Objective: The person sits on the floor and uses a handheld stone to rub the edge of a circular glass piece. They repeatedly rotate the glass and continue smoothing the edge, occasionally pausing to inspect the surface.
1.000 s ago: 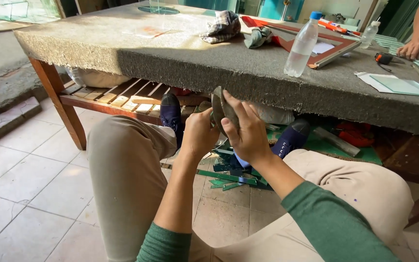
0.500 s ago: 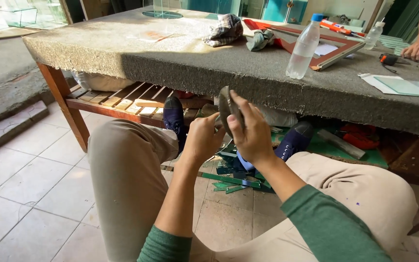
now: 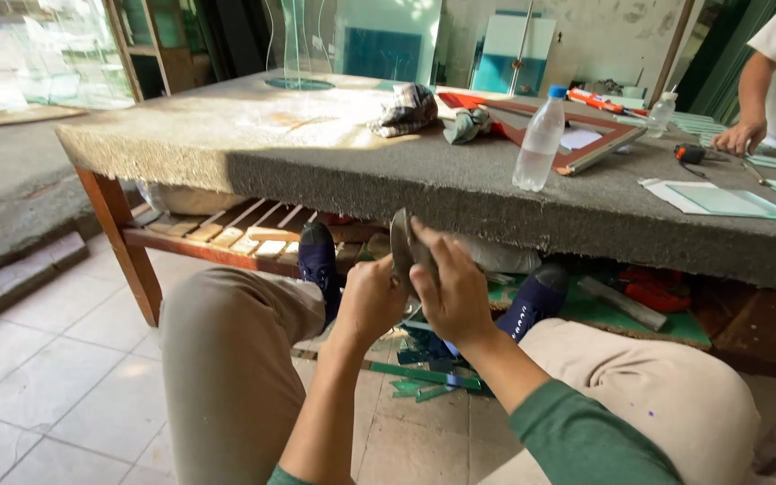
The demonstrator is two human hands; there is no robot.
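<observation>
Glass, a small grey-green flat piece with a rounded top, stands on edge between both hands, in front of the knees and just below the table's near edge. The left hand is closed around its lower part, fingers curled tight. The right hand pinches its upper edge, thumb behind and fingers laid along the face, so both hands have firm hold of it.

It looks thin, stiff and light, likely brittle, with edges that could cut; holding the flat faces rather than the rim seems safest, and any bending force would probably snap it. How smooth its rim is cannot be told.

Below the hands, green glass offcuts lie on the tiled floor, between the person's dark blue shoes. Above is the rough grey felt-covered table, carrying a clear plastic bottle with a blue cap, a crumpled checked cloth and a pale glass sheet. Another person's hand rests on the far right of the table.
</observation>
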